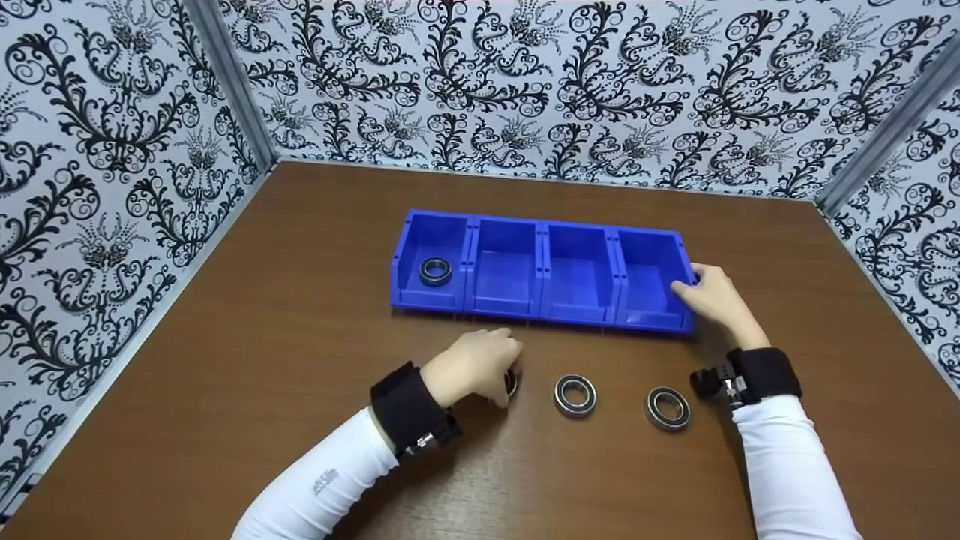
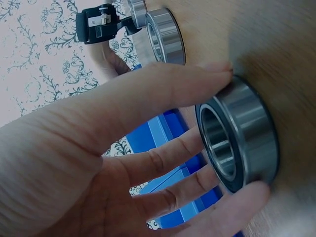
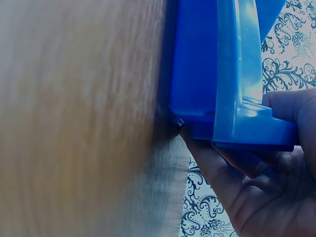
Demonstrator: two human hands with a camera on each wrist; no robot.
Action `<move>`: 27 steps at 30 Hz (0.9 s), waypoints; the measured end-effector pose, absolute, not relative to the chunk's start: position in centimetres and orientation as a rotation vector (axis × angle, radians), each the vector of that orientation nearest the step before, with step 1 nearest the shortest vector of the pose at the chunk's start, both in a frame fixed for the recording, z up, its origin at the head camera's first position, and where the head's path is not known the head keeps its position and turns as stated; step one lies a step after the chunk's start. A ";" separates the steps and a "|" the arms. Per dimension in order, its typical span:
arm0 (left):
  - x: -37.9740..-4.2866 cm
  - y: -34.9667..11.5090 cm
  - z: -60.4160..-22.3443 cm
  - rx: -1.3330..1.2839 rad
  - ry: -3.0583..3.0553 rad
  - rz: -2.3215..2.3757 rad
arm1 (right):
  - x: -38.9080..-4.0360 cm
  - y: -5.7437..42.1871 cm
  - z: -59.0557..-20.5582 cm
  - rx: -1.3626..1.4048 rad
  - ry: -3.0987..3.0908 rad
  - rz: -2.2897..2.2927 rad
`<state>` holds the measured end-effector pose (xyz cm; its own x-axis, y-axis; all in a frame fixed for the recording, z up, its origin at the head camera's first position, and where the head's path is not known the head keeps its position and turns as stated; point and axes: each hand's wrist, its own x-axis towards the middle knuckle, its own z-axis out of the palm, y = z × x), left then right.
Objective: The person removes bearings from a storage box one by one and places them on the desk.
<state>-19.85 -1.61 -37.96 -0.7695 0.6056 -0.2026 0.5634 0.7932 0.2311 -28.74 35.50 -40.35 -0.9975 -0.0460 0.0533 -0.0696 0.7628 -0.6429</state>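
Observation:
My left hand (image 1: 478,363) pinches a ball bearing (image 2: 242,136) between thumb and fingers; in the head view the hand covers most of that ring. It is on or just above the table, in front of the bin row; which of the two I cannot tell. My right hand (image 1: 712,296) grips the right end wall of the blue four-compartment bin (image 1: 502,307), thumb inside the rim and fingers outside. Another bearing (image 1: 435,271) lies flat in the leftmost compartment. To the right of my left hand, two more bearings lie on the table, a middle bearing (image 1: 559,401) and a right bearing (image 1: 651,415).
The brown wooden table (image 1: 300,300) carries the bin toward its far side. Patterned white panels (image 1: 525,97) stand behind and at both sides, joined by grey metal posts (image 1: 232,82). Each wrist wears a black strap (image 1: 765,373) with a small camera.

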 end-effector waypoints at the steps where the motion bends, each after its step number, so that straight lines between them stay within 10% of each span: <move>1: -19.8 -1.6 -37.9 0.899 2.716 0.223 | -28.7 35.5 -40.3 0.098 -2.917 1.069; 27: -19.2 -1.8 -37.4 0.879 2.739 0.146 | -28.7 35.4 -40.3 0.077 -2.925 1.076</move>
